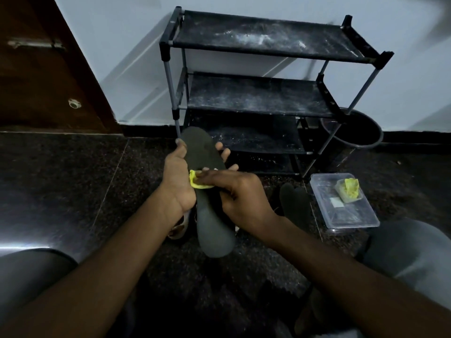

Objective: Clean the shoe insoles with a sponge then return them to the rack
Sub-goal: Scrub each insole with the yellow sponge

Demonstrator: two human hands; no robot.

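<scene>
L hand (178, 184) grip curled round dark insole (212, 228), R hand (244, 198) grip pinching yellow sponge (194, 183) on it

Left hand (179, 181) grips dark insole (207, 191) — right hand (240, 193) presses yellow sponge (196, 182) on it.

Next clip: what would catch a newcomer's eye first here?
The yellow sponge stands out, pinched by the right hand against the dark insole that the left hand grips mid-frame. Behind stands a black shoe rack, shelves streaked with white dust; a clear container sits on the floor at right.
</scene>
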